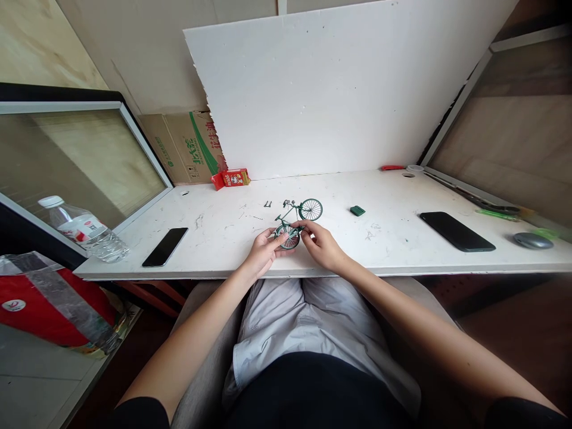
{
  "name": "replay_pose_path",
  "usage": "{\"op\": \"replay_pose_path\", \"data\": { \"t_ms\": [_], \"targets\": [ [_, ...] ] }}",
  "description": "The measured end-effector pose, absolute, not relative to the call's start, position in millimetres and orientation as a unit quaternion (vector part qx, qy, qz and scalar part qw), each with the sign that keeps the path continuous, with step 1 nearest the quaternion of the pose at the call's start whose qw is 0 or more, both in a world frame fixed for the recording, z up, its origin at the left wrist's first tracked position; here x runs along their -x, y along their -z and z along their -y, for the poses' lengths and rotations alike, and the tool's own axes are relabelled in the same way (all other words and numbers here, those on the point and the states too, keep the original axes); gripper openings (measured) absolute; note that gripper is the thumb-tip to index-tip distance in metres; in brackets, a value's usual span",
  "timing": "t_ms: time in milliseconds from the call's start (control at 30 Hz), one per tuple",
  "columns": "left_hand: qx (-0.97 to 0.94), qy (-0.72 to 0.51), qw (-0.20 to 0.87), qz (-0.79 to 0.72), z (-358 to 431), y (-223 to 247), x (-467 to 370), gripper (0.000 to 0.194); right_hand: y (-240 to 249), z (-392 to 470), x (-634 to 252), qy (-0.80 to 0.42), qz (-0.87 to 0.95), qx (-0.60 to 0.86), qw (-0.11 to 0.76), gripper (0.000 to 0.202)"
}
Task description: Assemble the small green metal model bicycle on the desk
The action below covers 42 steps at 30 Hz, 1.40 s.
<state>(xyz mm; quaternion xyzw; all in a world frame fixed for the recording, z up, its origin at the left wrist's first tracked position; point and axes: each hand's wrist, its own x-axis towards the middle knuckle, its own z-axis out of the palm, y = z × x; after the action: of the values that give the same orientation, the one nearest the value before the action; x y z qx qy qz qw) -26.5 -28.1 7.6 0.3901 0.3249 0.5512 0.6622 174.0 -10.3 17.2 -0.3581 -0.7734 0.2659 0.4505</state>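
Bike: a small green model bike [297, 220] stands upright on the white table [393, 238], near its front edge and about midway along it; one wheel is toward the person, the other points away and to the right.
Left hand: the left hand [263, 250] is closed lightly on the near wheel from the left, thumb and fingertips touching the rim.
Right hand: the right hand [322, 244] pinches the bike from the right, fingers on the frame just above the near wheel.
Small parts: a few tiny dark bits [267, 204] lie just left of the bike; what they are is too small to tell.
Green block: a small green block [357, 210] lies to the right of the far wheel, apart from it.
Phones: one dark phone [165, 246] lies face up at the left, another phone [456, 231] at the right, both well apart from the bike.
Mouse: a grey mouse [532, 240] sits at the far right edge.
Bottle: a clear bottle [84, 230] lies tilted off the table's left corner.
Back: a red carton [232, 177] lies at the foot of the white board [348, 89], with a cardboard box [187, 146] behind it to the left.
Red bag: a red bag [49, 307] under clear plastic sits low at the left.
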Motion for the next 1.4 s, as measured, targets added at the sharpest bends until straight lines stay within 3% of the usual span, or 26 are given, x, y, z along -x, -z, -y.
{"op": "replay_pose_path", "data": {
  "t_ms": [367,833,1033,1200,1400],
  "targets": [
    [-0.392,-0.556,0.645,-0.349,27,-6,26,0.062,-24,17,-175,-0.249,0.773,0.345,0.470,0.029],
    [-0.403,-0.507,0.692,-0.320,23,-10,37,0.040,-23,11,-183,-0.155,0.792,0.305,0.506,0.016],
    [-0.396,-0.519,0.687,-0.320,24,-11,35,0.040,-22,8,-184,-0.073,0.815,0.257,0.513,0.029],
    [-0.389,-0.534,0.670,-0.339,23,-13,36,0.043,-19,6,-183,-0.108,0.818,0.262,0.501,0.036],
    [-0.387,-0.524,0.662,-0.372,20,-15,43,0.044,-19,6,-183,-0.179,0.792,0.314,0.493,0.016]
  ]
}}
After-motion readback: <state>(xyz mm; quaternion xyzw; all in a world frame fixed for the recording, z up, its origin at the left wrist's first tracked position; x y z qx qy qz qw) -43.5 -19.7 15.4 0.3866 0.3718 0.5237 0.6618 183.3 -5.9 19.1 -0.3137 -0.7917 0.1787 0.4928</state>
